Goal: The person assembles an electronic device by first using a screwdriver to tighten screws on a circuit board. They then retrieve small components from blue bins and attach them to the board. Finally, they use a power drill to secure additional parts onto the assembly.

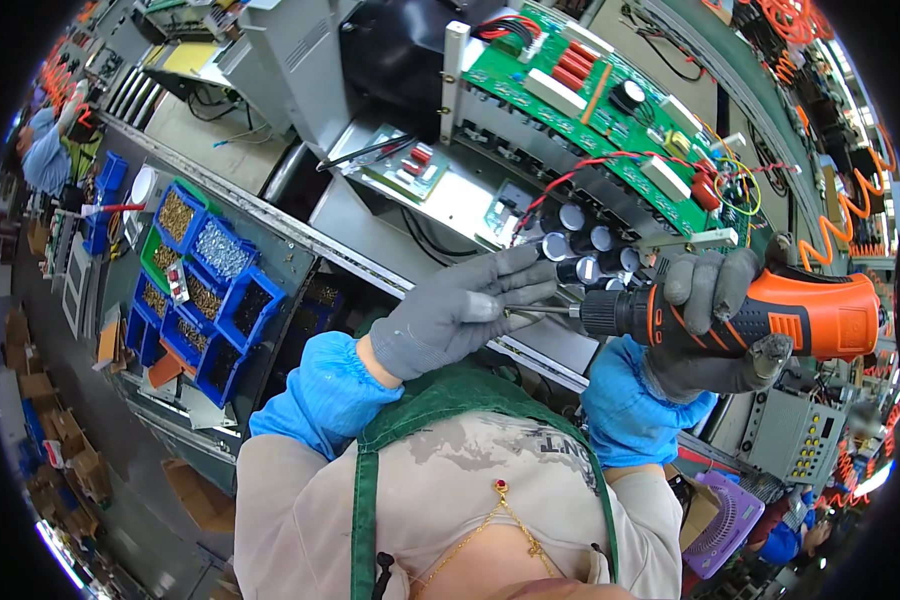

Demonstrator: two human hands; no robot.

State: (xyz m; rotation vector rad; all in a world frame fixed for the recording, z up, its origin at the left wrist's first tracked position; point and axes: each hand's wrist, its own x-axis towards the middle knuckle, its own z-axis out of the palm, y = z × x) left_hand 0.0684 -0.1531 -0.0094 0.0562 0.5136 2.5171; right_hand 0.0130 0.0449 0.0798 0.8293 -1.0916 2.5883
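My right hand, in a grey glove, is wrapped round an orange and black power screwdriver. The tool lies level, its black chuck toward the left. From the chuck a thin metal bit reaches to my left hand, also gloved in grey. The left thumb and fingers are closed about the bit's tip; whether a screw sits there is hidden. Just beyond the hands stand several black round capacitors, below a green circuit board with red and white parts and loose wires.
Blue bins of small screws and fittings stand on the bench at left. A metal chassis with a smaller board lies ahead. An orange coiled hose hangs at right, near a grey control box and purple fan.
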